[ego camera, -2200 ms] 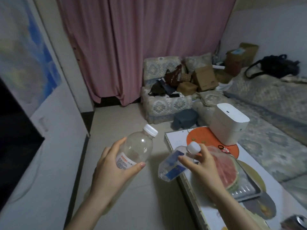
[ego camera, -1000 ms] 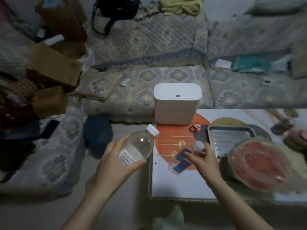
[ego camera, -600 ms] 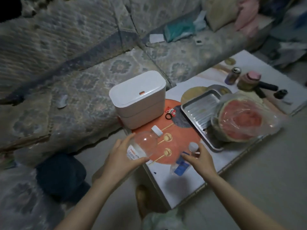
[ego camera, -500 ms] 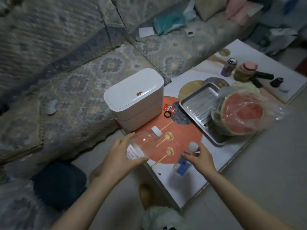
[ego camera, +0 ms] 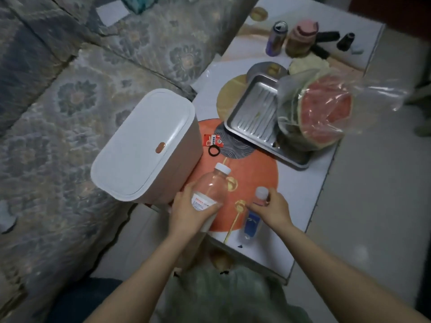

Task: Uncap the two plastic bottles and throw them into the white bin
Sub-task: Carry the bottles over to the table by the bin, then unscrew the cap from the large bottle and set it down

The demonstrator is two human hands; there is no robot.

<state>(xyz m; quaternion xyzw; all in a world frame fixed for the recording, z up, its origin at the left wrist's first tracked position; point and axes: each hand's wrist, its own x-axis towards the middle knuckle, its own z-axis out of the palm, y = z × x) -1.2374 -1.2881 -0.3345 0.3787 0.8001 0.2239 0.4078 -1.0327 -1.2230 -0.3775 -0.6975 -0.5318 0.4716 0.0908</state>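
Head view: left hand (ego camera: 186, 212) wrapped around round clear plastic bottle with white cap and white label (ego camera: 211, 190), held above orange circle of the low white table (ego camera: 300, 197), just beside closed white rectangular lidded bin (ego camera: 144, 145). Right hand (ego camera: 271, 209) gripping smaller clear plastic bottle with blue label (ego camera: 251, 220) near its white-capped neck, over the table. Steel tray (ego camera: 251, 117) and bagged cut watermelon (ego camera: 319, 113) further back.
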